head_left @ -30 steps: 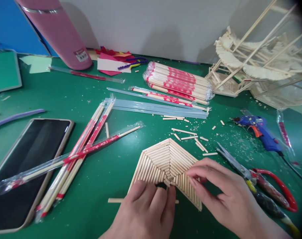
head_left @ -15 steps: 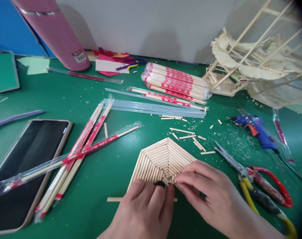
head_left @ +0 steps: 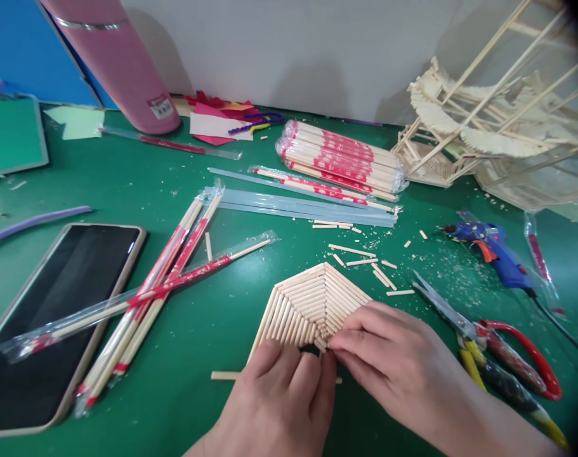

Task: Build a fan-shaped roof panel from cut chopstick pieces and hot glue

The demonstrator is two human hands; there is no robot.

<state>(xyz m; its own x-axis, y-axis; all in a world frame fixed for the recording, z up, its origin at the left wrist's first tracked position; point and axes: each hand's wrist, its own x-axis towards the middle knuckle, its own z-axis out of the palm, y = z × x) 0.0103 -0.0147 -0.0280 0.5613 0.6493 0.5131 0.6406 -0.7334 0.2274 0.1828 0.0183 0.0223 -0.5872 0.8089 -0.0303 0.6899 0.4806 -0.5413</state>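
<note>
A many-sided panel of round wooden chopsticks (head_left: 301, 295), laid in nested rings, lies on the green table. My left hand (head_left: 282, 393) is closed over its lower left edge, with fingers curled down on the sticks. A longer stick (head_left: 224, 376) pokes out to the left from under that hand. My right hand (head_left: 393, 362) is closed in a pinch at the panel's centre. A short cut piece of chopstick (head_left: 321, 344) shows at its fingertips, partly hidden by them. Beside the pieces is a dark gap in the panel's middle.
Cut stick pieces (head_left: 361, 261) and crumbs lie behind the panel. Scissors (head_left: 448, 311) and a blue glue gun (head_left: 493, 247) are on the right. Wrapped chopsticks (head_left: 162, 273) cross a phone (head_left: 74, 304) on the left. Glue sticks (head_left: 308, 208), a chopstick bundle (head_left: 341, 158), a pink bottle (head_left: 127, 70) and a stick model (head_left: 445, 127) stand farther back.
The view has shifted slightly, so most things sit a little farther right. The right fingertips have moved slightly left toward the panel's centre. Both hands keep their hold.
</note>
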